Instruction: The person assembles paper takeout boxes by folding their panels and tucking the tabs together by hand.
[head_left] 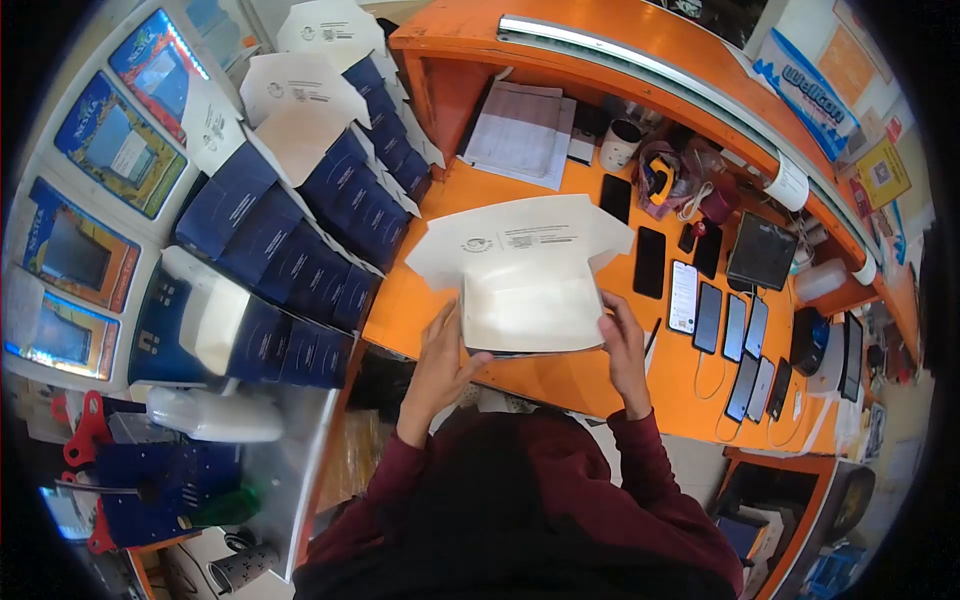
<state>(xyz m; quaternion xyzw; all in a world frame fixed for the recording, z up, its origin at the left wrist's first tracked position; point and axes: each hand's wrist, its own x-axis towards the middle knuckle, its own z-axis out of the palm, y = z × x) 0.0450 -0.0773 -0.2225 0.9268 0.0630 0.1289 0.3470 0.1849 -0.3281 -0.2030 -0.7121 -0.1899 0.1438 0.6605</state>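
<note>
Between my hands is a cardboard box (530, 310) with a white inside, its lid flap raised away from me and printed with small text. The inside shows bare white walls. My left hand (437, 360) grips the box's left side, thumb along the near edge. On the right side, my right hand (625, 345) holds the wall with its fingers. The box is over the front part of the orange desk (570, 385); whether it rests on the desk I cannot tell.
Stacked dark blue boxes (290, 255) with open white flaps stand at left, beside a drink machine (75, 260). Several phones (706, 318) lie on the desk's right side, some with cables. Papers (517, 130) and a cup (620, 145) sit under the orange shelf.
</note>
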